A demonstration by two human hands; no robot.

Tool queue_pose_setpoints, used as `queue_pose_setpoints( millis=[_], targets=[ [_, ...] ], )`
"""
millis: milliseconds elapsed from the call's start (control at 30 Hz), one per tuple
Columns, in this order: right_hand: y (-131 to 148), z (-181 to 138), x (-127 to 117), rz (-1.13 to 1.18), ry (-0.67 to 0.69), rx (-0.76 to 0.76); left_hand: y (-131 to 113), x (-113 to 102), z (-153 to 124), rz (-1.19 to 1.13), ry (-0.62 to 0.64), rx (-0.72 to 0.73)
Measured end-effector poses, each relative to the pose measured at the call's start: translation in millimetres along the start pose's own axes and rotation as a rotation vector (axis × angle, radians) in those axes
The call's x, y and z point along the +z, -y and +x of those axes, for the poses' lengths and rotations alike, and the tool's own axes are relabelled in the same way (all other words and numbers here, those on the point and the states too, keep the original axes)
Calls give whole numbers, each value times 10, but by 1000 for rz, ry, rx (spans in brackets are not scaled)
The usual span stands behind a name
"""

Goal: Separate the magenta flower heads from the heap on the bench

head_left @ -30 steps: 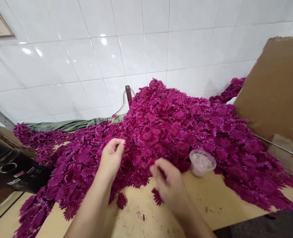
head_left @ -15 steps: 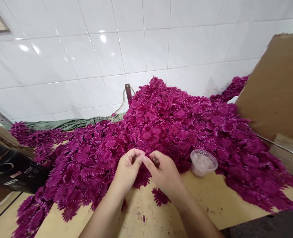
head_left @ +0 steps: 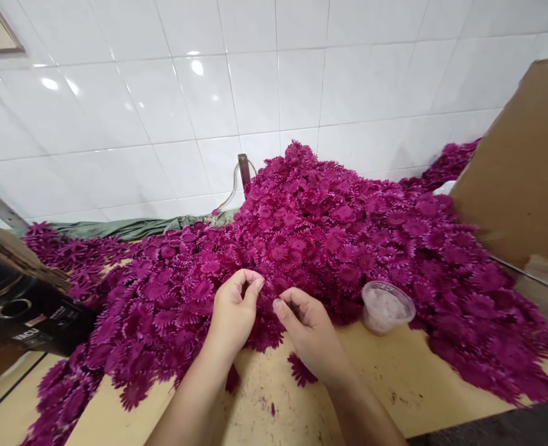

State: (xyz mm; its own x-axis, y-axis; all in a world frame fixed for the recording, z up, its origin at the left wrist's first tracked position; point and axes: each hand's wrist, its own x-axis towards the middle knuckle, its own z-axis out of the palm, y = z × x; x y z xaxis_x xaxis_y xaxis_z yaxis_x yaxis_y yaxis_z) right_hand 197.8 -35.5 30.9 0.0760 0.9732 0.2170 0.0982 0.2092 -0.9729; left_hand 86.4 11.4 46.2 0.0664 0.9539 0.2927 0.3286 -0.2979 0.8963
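Note:
A big heap of magenta fabric flower heads (head_left: 320, 235) covers the wooden table (head_left: 394, 384) up to the tiled wall. My left hand (head_left: 234, 313) hovers at the heap's front edge with thumb and fingers curled into a pinch. My right hand (head_left: 306, 331) is close beside it, fingers also curled in a pinch; whatever either holds is too small or hidden to name. A loose flower head (head_left: 300, 370) lies on the table under my right wrist. A small clear plastic cup (head_left: 387, 307) with pale contents stands just right of my right hand.
A brown cardboard sheet (head_left: 519, 167) leans at the right. At the left sits a black box (head_left: 27, 313) with a cardboard piece above it. Green cloth (head_left: 129, 228) runs along the wall, and a metal bracket with a cord (head_left: 243, 170) rises behind the heap.
One second ago my hands were apart, the left up in the heap. They came together at the heap's front edge, and now have drawn slightly apart again.

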Motion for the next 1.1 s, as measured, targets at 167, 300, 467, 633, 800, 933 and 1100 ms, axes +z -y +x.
queue_pose_setpoints(
  millis=[167,300,467,633,800,933,1100],
  targets=[
    [81,-64,3,74,78,-33,102,-136,180,46,-141,10],
    [77,-134,-69,113,93,-18,237,-278,390,80,-340,-1],
    [12,-48,-124,189,-1,102,169,-253,321,41,-91,137],
    [-42,47,-109,336,-163,178,-2,-124,11,4,196,112],
    [-135,44,-129,344,-136,178,-53,-17,-203,83,260,199],
    [-220,48,-192,265,-186,166,-99,34,-254,134,168,284],
    [-270,79,-194,277,-236,205,-75,80,-211,77,252,176]
  ],
)
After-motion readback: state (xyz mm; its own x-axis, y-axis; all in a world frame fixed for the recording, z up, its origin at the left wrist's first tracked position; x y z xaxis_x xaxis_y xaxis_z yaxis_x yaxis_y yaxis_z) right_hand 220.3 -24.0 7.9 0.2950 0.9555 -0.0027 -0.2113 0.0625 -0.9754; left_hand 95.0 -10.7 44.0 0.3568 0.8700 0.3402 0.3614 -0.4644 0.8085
